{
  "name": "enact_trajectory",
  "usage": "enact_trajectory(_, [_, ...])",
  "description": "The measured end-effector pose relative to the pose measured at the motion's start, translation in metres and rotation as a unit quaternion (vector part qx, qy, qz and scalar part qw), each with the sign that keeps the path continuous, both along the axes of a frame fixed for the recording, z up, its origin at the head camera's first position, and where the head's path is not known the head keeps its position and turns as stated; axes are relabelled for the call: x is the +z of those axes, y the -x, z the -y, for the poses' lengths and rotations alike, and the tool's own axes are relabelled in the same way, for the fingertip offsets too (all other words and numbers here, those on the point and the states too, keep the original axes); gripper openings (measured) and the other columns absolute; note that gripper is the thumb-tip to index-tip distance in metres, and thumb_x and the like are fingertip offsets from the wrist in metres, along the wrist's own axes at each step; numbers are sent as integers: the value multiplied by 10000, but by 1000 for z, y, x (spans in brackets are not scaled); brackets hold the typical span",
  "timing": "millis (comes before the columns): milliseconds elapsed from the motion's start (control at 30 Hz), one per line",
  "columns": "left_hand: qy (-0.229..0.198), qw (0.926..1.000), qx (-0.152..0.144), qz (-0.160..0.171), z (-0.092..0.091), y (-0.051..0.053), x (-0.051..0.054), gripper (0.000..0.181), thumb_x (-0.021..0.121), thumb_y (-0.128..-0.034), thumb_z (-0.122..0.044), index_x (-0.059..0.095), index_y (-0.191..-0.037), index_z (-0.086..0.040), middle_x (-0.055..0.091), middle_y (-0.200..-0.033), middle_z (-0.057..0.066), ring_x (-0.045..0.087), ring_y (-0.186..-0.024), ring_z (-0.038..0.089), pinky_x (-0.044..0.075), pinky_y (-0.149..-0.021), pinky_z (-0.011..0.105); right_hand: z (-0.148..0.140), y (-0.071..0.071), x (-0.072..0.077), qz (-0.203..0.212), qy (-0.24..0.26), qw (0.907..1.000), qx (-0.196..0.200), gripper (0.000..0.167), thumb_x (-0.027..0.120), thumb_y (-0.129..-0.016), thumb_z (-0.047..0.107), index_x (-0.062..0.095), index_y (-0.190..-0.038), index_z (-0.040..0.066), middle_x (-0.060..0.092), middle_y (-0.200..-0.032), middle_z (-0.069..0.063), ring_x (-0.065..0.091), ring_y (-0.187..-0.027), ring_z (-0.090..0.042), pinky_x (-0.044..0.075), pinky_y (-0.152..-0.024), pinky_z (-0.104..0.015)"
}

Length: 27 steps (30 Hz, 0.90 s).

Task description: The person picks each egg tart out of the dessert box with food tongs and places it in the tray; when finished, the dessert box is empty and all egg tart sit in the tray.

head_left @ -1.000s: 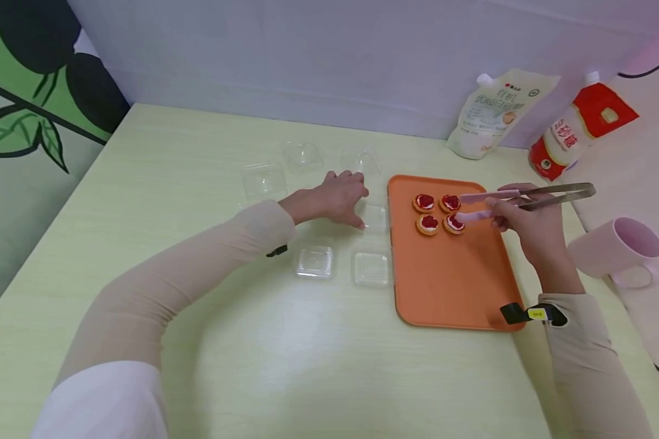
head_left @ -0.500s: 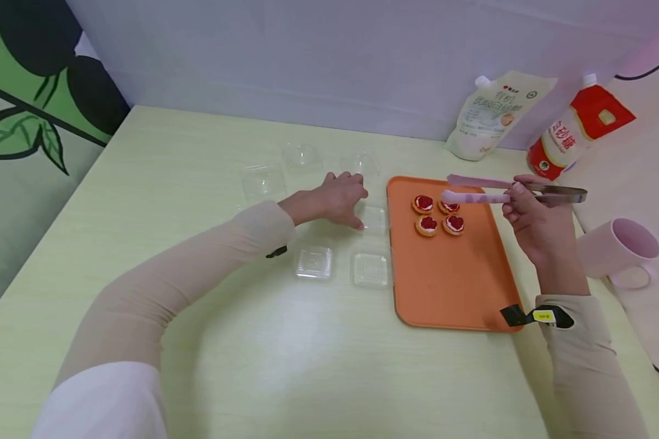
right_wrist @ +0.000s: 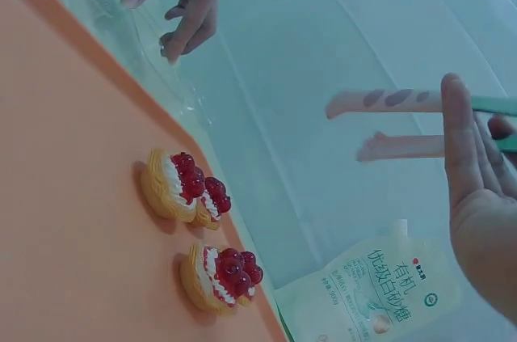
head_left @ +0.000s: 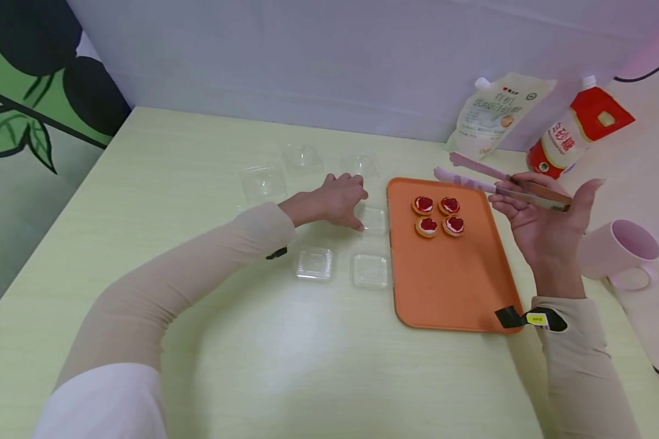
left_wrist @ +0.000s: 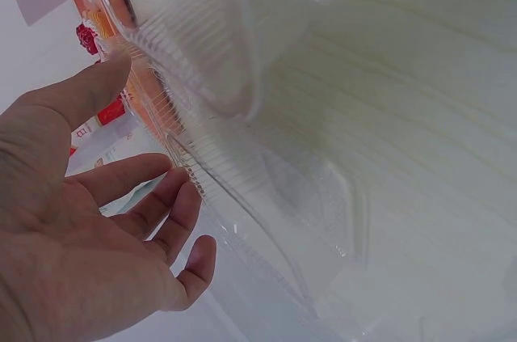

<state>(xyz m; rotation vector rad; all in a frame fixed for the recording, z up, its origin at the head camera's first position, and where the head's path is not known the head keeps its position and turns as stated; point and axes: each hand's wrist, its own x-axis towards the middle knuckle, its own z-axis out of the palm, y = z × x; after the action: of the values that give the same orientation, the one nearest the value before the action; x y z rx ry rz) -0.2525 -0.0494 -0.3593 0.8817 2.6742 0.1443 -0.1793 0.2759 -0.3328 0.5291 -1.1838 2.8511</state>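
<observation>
My left hand [head_left: 337, 198] reaches among clear plastic boxes, thumb and fingers apart; its fingertips [left_wrist: 182, 176] are at a box edge, and whether they touch it I cannot tell. Close to the thumb is one clear box [head_left: 374, 221]. Over the far right part of the orange tray [head_left: 450, 280], my right hand [head_left: 546, 225] holds pink-tipped metal tongs [head_left: 469, 180] across its fingers, the thumb spread away from them. The tong tips stand apart with nothing between them. Several small tarts [head_left: 427, 226] topped with cream and red fruit sit on the tray.
Nearer me are two more clear boxes [head_left: 314, 263]; domed clear lids [head_left: 302, 158] lie behind my left hand. A white spouted pouch [head_left: 480, 119] and a red one [head_left: 565, 137] stand at the back right. A pink mug [head_left: 615, 250] is right of my right hand.
The tongs have risen away from the tarts, back towards the wall, and turned in my right hand. Its thumb has lifted off them. My left hand stays in place.
</observation>
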Motion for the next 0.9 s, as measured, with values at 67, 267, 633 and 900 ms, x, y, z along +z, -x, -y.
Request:
enact_trajectory(67, [-6,10000,-3,-16,0,1,0,675,760,-854,-448,567,-1396,-95,482,-1357,91,431,-1252,302,333,-999,485,0,-1,1,-159,-59,9998,-65,906,120,-1035,561,586,-1179,-202,682,-1121,-316,705,-988,-430,563,-883,-472])
enact_trajectory(267, [12,10000,12,7,0,2,-3,688,762,-850,-460,560,-1400,-99,477,-1358,86,431,-1249,299,333,-995,483,3,0,5,-591,-1364,9871,-593,333,439,-1049,60,579,-1192,-206,705,-1103,-279,737,-950,-378,560,-833,-415])
enact_trajectory(633, [-75,10000,17,13,0,3,-6,702,768,-847,-460,553,-1409,-99,474,-1360,83,435,-1243,292,331,-997,478,-12,-3,3,-20,-2659,9504,-1613,458,653,-889,-100,561,-1337,-79,770,-1020,-124,772,-804,-227,563,-744,-315])
enact_trajectory(900, [-56,10000,15,3,-1,3,-7,695,764,-851,-459,553,-1409,-103,472,-1361,83,434,-1243,292,333,-997,478,-55,4,-10,823,-4234,8878,-1603,538,729,-884,49,557,-1394,66,749,-896,10,758,-702,-121,568,-677,-210])
